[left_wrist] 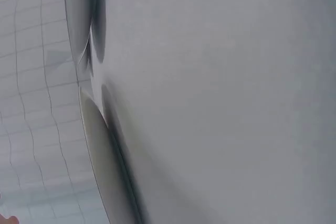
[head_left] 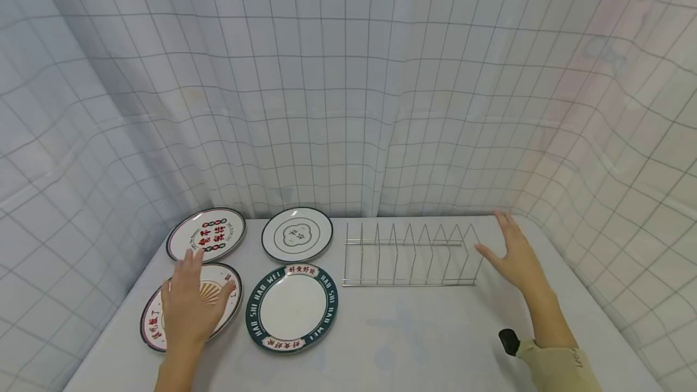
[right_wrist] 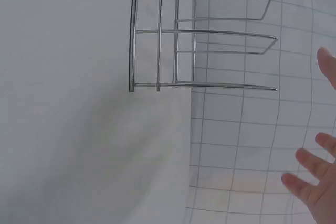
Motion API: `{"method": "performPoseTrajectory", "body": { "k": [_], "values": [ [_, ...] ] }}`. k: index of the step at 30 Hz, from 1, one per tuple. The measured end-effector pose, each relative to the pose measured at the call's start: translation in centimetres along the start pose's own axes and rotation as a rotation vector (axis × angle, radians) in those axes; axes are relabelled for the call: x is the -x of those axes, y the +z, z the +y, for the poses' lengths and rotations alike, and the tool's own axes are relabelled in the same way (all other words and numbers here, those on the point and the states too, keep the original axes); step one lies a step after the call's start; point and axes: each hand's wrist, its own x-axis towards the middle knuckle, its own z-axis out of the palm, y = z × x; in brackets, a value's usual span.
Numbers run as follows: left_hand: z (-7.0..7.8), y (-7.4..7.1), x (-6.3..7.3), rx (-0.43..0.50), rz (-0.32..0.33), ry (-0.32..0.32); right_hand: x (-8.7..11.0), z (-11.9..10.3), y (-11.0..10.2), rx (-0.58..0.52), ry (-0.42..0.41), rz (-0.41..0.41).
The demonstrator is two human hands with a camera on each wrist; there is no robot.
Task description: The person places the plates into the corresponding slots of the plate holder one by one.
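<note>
My left hand point(head_left: 190, 307), fingers straight and thumb spread, is over the front-left plate point(head_left: 154, 322), which has red lettering and a gold shell-like pattern. The hand hides part of that plate. In the left wrist view, plates point(left_wrist: 97, 148) show edge-on, with a fingertip point(left_wrist: 9, 220) in the corner. My right hand point(head_left: 517, 265) is at the right end of a metal wire rack point(head_left: 408, 285), fingers extended, holding nothing. Several upright wire dividers point(right_wrist: 226, 86) show in the right wrist view, with the fingers point(right_wrist: 312, 163) apart from them.
Behind the left hand lies a white plate point(head_left: 187, 239) with red characters. To its right is a dark-rimmed plate point(head_left: 283, 250), and in front of that a green-rimmed plate point(head_left: 253, 313). A white table point(head_left: 414, 343) bears everything; grid-patterned curtains point(head_left: 348, 107) hang around it.
</note>
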Motion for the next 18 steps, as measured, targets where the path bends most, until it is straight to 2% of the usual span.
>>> {"method": "performPoseTrajectory", "body": {
  "k": [3,4,5,8,10,14,16,18],
  "values": [
    [-0.8,-0.9,0.6,0.195,0.161,-0.103,0.1,0.7,0.4,-0.227,-0.007,0.025],
    [-1.1,-1.2,0.8,0.263,0.194,-0.145,0.1,0.9,0.5,-0.292,-0.003,0.026],
    [-1.5,-1.5,1.1,0.329,0.198,-0.203,0.3,1.1,0.6,-0.348,0.009,0.024],
    [-2.7,-2.4,1.8,0.467,0.165,-0.378,0.5,1.6,0.8,-0.454,0.034,0.009],
    [-3.7,-3.0,2.3,0.495,0.114,-0.474,0.5,1.7,0.9,-0.494,0.047,0.0],
    [-6.2,-4.3,3.1,0.481,0.05,-0.615,0.5,2.0,1.2,-0.552,0.072,-0.036],
    [-7.4,-4.8,3.3,0.478,0.02,-0.663,0.5,2.2,1.4,-0.586,0.087,-0.061],
    [-8.7,-4.9,3.8,0.437,-0.024,-0.708,0.4,2.5,1.7,-0.633,0.089,-0.092]
  ]
}}
